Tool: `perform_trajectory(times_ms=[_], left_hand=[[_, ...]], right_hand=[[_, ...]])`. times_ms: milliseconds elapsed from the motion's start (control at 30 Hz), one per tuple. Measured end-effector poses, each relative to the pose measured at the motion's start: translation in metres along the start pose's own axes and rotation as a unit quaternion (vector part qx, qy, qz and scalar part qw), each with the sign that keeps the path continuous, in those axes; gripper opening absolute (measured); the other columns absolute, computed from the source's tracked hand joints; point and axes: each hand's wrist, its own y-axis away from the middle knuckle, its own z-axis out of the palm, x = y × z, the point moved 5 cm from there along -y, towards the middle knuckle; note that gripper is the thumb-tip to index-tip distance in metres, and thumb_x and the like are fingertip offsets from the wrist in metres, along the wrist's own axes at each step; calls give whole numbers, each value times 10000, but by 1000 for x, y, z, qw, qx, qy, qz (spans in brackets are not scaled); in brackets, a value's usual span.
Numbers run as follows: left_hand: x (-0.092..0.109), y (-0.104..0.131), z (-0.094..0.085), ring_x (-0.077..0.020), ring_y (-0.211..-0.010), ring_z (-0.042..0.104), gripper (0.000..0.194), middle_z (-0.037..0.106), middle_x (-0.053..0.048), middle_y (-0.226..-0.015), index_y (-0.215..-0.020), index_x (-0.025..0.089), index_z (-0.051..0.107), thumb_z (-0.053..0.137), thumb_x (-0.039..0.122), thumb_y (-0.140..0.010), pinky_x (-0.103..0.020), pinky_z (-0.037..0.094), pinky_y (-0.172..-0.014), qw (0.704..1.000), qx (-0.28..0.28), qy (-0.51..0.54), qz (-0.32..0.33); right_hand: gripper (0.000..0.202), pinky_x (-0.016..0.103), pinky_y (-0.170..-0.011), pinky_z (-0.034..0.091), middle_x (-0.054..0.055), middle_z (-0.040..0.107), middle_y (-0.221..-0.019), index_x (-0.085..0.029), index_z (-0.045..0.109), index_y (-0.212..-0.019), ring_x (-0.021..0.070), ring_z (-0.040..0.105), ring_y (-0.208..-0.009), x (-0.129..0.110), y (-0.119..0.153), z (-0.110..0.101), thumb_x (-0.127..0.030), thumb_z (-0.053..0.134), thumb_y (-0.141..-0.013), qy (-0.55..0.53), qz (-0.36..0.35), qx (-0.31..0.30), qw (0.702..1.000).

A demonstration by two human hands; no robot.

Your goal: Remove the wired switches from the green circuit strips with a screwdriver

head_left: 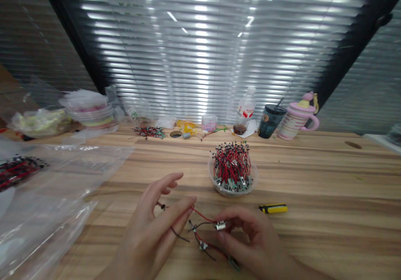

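Note:
My right hand point(250, 234) pinches a small circuit board with a shiny metal connector point(221, 225) between thumb and fingertips. A red wire point(202, 214) and a black wire run left from that board. At the red wire's left part, the thumb and index finger of my left hand point(159, 221) are closed, while its other fingers are raised and spread. A small black piece point(162, 206) on a wire shows between those fingers. Below, on the table between the hands, lies another small board with red and black wires point(203, 245); some of its wires overlap those I hold.
Beyond my hands stands a clear bowl point(232, 194) heaped with red-wired boards. A yellow-and-black cutter point(273, 208) lies right of it. Plastic bags point(103, 163) cover the left side. Along the back are a bottle point(246, 111), a dark tumbler point(271, 120) and a pink mug point(293, 121).

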Motion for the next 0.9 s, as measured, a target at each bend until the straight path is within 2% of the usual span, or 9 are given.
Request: perform_trajectory(times_ms=[100,167,200,300,367,433,500,567,900], left_hand=[[5,2,-1,-190,-1090,524,460,366,-15,-1414,-1242,370,540,587,104,-870,-293,467,-922,998,41,31,-37],[-3,3,4,-170,-998,605,521,394,-37,-1413,-1337,398,426,612,212,-888,-295,510,-884,978,35,149,-140],[-9,4,9,-162,-942,642,591,416,-60,-1406,-1390,404,335,623,276,-891,-299,532,-854,952,23,226,-204],[-20,9,27,-184,-909,690,817,552,-132,-1294,-1452,317,120,677,375,-857,-305,550,-824,832,-17,429,-350],[-20,11,37,-203,-917,693,905,636,-132,-1170,-1438,248,125,754,323,-791,-301,545,-807,768,-57,512,-380],[-16,15,44,-189,-825,700,928,693,-94,-1008,-1417,216,152,790,239,-744,-278,548,-725,725,-105,564,-381],[-13,17,46,-151,-713,689,841,697,-34,-852,-1368,201,232,789,194,-738,-231,532,-644,717,-124,574,-376],[-13,17,45,-133,-711,687,728,681,3,-776,-1295,190,313,787,181,-742,-194,516,-626,727,-118,563,-374],[-10,7,37,-125,-697,639,547,718,-56,-855,-1156,157,378,729,379,-800,-236,516,-637,751,-128,514,-393]], right_hand=[[690,-84,-734,430,62,592,-1000,-116,654,-1067,-131,542,-787,-5,0,-4,-678,492,-700,25,-20,18,999],[697,-78,-718,408,59,600,-934,-122,675,-1016,-134,523,-757,-11,1,-8,-709,449,-716,64,-46,28,997],[687,-72,-709,393,55,602,-904,-128,681,-996,-134,515,-744,-13,2,-10,-710,431,-729,84,-59,29,994],[634,-56,-705,358,41,603,-861,-143,685,-960,-136,506,-736,-18,5,-14,-681,411,-764,117,-100,36,987],[612,-49,-708,348,36,601,-842,-131,680,-932,-135,506,-737,-18,6,-16,-661,423,-769,120,-109,43,986],[581,-44,-696,329,33,594,-813,-111,675,-893,-135,496,-722,-16,6,-16,-628,441,-770,121,-111,53,985],[537,-42,-690,310,32,591,-809,-98,672,-865,-137,485,-718,-14,5,-16,-581,456,-771,127,-113,66,983],[510,-46,-686,296,31,587,-809,-88,670,-847,-141,473,-715,-12,4,-16,-548,465,-768,131,-108,68,983],[581,-104,-642,344,40,549,-779,-20,623,-821,-155,458,-693,5,0,-12,-583,552,-696,65,-54,67,994]])
